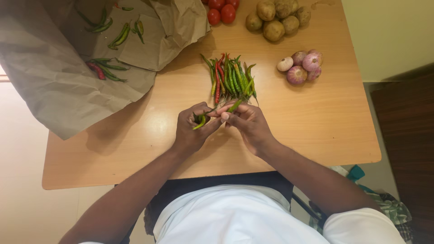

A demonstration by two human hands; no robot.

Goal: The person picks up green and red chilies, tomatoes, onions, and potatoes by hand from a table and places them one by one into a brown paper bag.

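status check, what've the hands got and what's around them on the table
Left hand shut on green chillies. Right hand pinching one chilli. Chilli pile just beyond; nothing between.

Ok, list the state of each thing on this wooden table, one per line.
Left hand: closed around green chillies.
Right hand: pinching one green chilli.
Chilli pile: neat bunch, red and green.
Brown paper: crumpled open, chillies scattered on it.
Onions: whole, unpeeled.
Potatoes: whole.
Tomatoes: whole.

Chilli pile on table, paper bag left, onions right, potatoes behind
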